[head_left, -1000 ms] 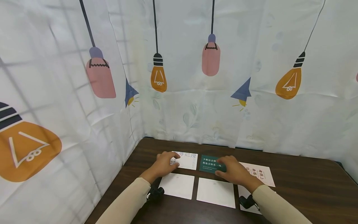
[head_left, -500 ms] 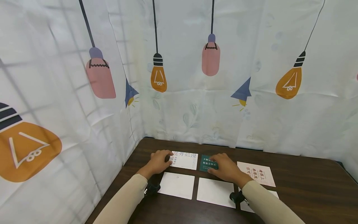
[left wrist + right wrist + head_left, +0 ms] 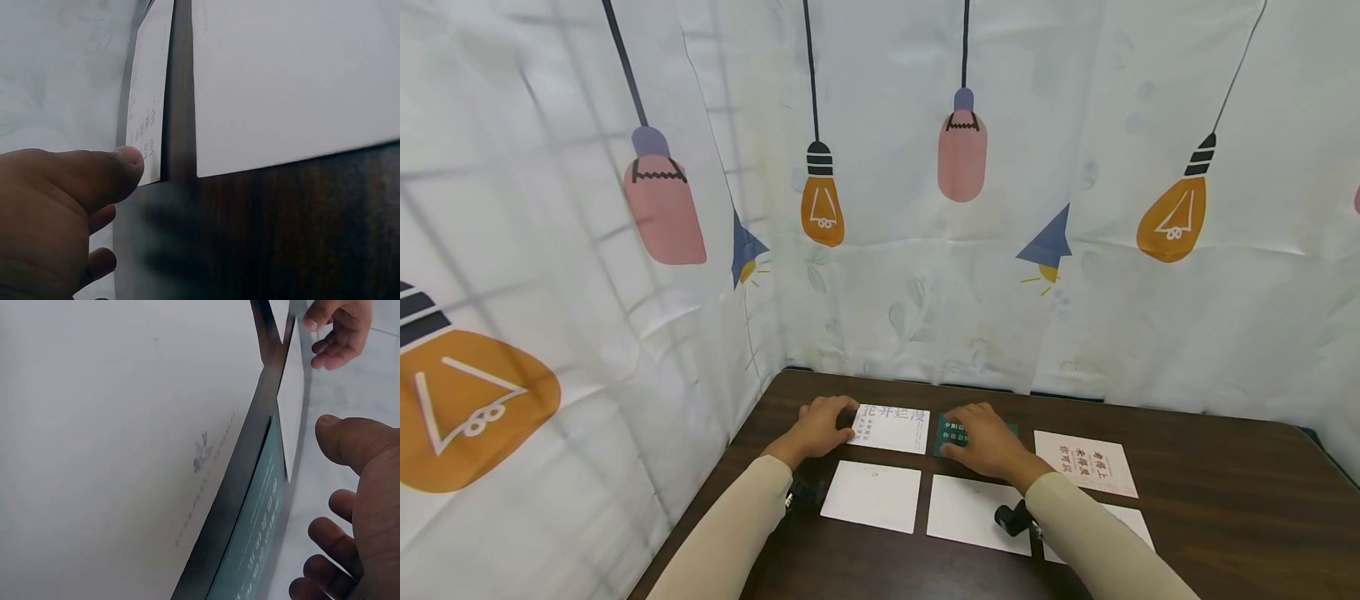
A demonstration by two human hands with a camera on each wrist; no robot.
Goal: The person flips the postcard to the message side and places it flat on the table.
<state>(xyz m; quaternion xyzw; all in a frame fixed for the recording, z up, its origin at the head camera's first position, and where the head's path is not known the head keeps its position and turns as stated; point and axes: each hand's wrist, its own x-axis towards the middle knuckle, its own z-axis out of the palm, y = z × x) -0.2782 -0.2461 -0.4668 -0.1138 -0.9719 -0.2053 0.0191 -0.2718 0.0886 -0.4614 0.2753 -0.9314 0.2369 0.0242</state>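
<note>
My left hand point(image 3: 817, 429) is at the left edge of a white card point(image 3: 895, 427) printed with grey-blue characters. In the left wrist view its thumb point(image 3: 103, 175) overlaps that card's near corner; whether it presses there I cannot tell. The card lies flat. My right hand point(image 3: 988, 442) is over a green card point(image 3: 951, 429) with white writing, fingers spread and loosely bent, hiding much of it. In the right wrist view a gap shows between the right thumb point(image 3: 340, 440) and the green card point(image 3: 253, 537); nothing is between thumb and fingers.
Blank-looking white cards point(image 3: 872, 496) point(image 3: 977, 512) lie in a nearer row, a third point(image 3: 1131, 525) partly under the right sleeve. A pale pink card point(image 3: 1090, 462) with red writing lies right. All are on the dark wooden table point(image 3: 1217, 500), before a lamp-patterned curtain point(image 3: 880, 317).
Both hands have moved left, the left one uncovering more of the white printed card, the right one uncovering the pink card and the green card's right end. The cards stay almost in place.
</note>
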